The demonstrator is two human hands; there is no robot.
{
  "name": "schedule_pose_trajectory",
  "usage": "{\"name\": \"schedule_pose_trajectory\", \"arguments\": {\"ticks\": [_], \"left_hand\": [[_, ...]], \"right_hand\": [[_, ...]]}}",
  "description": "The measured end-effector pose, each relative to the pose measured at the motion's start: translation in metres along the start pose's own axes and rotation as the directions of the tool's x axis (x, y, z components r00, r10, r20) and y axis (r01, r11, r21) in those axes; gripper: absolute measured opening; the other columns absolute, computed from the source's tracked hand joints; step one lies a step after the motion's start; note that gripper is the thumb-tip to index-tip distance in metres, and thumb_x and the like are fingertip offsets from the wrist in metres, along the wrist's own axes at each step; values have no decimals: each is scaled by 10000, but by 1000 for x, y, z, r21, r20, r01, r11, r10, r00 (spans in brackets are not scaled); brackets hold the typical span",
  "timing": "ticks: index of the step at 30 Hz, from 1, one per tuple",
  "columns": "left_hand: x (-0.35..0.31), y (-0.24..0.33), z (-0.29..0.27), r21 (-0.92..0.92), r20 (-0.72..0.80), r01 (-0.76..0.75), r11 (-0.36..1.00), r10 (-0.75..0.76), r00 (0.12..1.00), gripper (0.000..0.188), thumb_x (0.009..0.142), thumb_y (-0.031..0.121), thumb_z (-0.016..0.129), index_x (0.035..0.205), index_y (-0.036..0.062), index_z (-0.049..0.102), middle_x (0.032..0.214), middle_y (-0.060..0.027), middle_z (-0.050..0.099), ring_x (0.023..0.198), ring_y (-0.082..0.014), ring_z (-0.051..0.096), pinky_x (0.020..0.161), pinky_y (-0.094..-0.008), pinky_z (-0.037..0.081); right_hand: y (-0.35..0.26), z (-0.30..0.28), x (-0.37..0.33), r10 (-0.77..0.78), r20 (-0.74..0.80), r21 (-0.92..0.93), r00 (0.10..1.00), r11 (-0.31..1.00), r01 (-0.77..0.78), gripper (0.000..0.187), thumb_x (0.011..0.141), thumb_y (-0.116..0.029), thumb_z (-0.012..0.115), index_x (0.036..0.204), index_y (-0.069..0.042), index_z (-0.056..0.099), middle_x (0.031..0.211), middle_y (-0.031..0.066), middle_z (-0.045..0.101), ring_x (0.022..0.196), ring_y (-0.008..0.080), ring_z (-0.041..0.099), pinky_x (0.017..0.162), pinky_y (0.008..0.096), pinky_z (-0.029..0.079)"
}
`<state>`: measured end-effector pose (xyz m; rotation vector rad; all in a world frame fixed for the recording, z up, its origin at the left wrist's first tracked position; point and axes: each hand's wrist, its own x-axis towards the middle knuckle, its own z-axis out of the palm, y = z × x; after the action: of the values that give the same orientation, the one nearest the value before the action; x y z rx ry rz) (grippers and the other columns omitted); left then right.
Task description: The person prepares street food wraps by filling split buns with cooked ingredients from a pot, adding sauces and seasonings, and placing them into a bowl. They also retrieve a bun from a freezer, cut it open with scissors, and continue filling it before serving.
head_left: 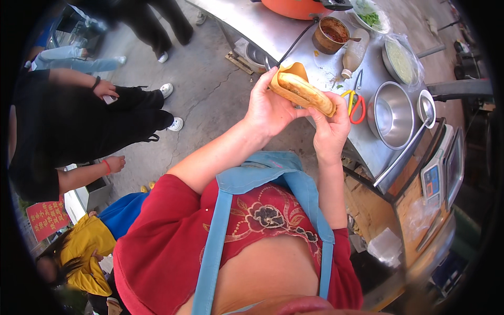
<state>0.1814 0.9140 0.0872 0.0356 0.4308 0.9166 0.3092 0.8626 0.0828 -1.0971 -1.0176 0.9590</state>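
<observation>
I hold a golden-brown flatbread, split along its side like a sandwich, in front of me. A brown paper sleeve wraps round part of it. My left hand grips the sleeve's left end from beneath, thumb up along the side. The bread's right end is pinched between the thumb and fingers of my right hand. What fills the bread is hardly visible. Just right of my right hand, scissors with yellow and red handles lie on the metal table.
Behind the scissors stand a sauce pot, a bottle and a covered bowl. Farther right are a steel bowl, a ladle and a scale. People stand at left, one in black.
</observation>
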Motion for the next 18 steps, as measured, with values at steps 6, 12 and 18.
{"name": "schedule_pose_trajectory", "arguments": {"ticks": [6,12,18], "left_hand": [[2,-6,3,65,-16,-105,992,107,994,512,847,491,413,1168,103,507,1205,-123,525,1114,-287,485,919,-482,378],[0,-10,5,103,-55,-214,971,221,974,516,881,490,399,1186,81,473,1181,-139,526,1097,-289,511,872,-493,428],[3,-3,1,154,-99,-285,946,302,948,495,875,478,430,1159,75,476,1147,-129,540,1073,-256,528,867,-475,437]], "right_hand": [[-7,8,9,-577,66,-693,814,561,453,390,704,71,655,1076,-23,587,1029,99,556,971,252,555,832,339,460],[0,9,13,-704,160,-772,692,347,532,343,667,72,690,988,-34,630,1047,93,558,980,262,536,845,366,438],[-11,18,18,-693,248,-660,677,391,642,238,686,83,667,894,-15,606,860,124,613,803,291,594,719,362,484]]}}
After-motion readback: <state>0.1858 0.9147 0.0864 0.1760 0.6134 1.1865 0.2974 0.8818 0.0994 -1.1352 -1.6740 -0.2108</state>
